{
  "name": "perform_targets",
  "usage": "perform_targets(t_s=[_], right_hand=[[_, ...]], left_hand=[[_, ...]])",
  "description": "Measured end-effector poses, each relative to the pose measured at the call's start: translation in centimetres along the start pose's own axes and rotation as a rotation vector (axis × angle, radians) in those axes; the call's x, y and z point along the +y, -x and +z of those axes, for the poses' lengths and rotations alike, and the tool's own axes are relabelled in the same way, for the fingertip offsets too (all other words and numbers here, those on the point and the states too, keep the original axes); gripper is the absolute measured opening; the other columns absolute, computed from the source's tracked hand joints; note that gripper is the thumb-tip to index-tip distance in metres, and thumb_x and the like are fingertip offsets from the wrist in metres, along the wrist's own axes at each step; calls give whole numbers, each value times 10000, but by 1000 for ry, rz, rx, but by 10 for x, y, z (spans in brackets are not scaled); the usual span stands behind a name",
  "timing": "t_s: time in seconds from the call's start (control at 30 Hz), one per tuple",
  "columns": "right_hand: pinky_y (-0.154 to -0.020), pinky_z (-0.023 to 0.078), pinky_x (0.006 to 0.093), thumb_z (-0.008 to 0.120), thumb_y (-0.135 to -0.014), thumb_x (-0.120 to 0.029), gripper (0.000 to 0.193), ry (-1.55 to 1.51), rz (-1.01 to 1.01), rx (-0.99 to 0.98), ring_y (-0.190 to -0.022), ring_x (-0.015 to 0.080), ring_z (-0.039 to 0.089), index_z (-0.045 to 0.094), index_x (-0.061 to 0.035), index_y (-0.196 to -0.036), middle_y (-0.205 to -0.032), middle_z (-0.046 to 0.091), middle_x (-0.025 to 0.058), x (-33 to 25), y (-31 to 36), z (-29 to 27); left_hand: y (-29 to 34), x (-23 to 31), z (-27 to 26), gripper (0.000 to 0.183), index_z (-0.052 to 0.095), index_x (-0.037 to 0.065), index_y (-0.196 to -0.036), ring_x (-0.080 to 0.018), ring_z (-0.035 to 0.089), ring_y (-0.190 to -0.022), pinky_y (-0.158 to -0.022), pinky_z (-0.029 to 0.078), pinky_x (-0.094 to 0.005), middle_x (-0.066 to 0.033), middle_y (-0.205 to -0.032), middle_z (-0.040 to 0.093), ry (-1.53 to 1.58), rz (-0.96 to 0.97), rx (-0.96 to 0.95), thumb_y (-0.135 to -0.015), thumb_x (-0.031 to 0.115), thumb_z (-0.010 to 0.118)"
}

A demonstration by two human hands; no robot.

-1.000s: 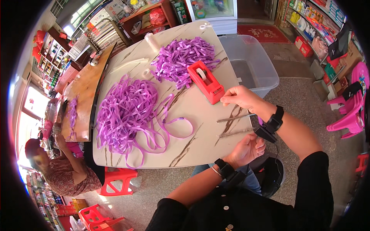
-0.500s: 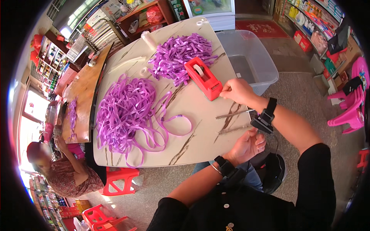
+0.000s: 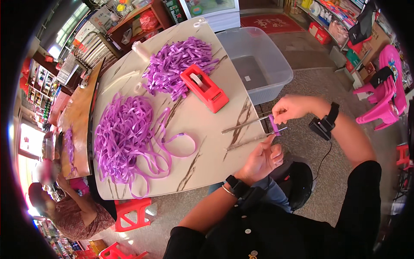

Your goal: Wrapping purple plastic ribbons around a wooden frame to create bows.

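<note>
Beyond the table's right edge, a short purple ribbon strip [image 3: 274,125] spans the gap between my hands, across the ends of two thin metal rods [image 3: 246,125]. My right hand [image 3: 296,108] is closed in a pinch at the strip's upper end. Whether a piece of tape is also in those fingers is too small to tell. My left hand [image 3: 264,159] pinches the strip's lower end with thumb and forefinger, its other fingers curled. The rods reach inward over the tabletop. A red tape dispenser [image 3: 204,89] with a white roll stands nearby on the table.
A loose heap of long purple ribbons [image 3: 123,138] covers the table's left part. Behind it lies a pile of shorter purple ribbon pieces [image 3: 179,64]. A clear plastic bin [image 3: 276,80] stands past the right edge. Another person [image 3: 79,211] sits at the left by a wooden table [image 3: 79,142].
My right hand has left the tape dispenser and come to the rod ends beside my left hand. The purple strip there now shows. The whole view has shifted and turned slightly.
</note>
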State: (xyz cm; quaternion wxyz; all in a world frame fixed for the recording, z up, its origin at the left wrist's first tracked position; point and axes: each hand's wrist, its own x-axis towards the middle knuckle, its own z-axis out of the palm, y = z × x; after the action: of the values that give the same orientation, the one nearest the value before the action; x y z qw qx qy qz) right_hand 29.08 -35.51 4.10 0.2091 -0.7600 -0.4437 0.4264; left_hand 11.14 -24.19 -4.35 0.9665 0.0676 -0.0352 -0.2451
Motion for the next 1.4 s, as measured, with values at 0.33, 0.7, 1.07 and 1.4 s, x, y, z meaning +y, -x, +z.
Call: perform_targets(t_s=[0.33,0.7,1.07,1.4], right_hand=[[-546,433,308,595,-736,-304,238,217,68,58,-615,175,593,636,-71,-760,-642,622,37,-10,-5,7],[-534,456,378,631,-651,-377,291,860,81,418,-604,284,598,626,-94,-584,-587,590,92,-14,-3,27],[-481,362,209,499,-829,-372,310,-863,169,517,-532,70,461,606,-89,-759,-639,554,-28,89,6,81],[-488,356,134,494,-846,-172,373,-2225,-457,70,-485,-6,416,432,-114,-1210,-689,500,-29,139,-90,203]], left_hand=[[1,1,-1,321,419,235,-1201,-142,397,-656,-641,329,-260,-11,-660,375,18,-16,-13,-908,209,290],[-1,-1,-1,364,462,231,-1217,-126,359,-628,-624,315,-250,7,-635,324,-15,0,19,-886,219,311],[-2,-1,6,376,421,207,-1226,-127,350,-615,-608,306,-249,6,-615,306,-16,-21,88,-863,207,325],[-4,-1,7,281,407,205,-1163,-139,360,-618,-612,322,-253,-2,-639,341,-2,-38,28,-899,213,313]])
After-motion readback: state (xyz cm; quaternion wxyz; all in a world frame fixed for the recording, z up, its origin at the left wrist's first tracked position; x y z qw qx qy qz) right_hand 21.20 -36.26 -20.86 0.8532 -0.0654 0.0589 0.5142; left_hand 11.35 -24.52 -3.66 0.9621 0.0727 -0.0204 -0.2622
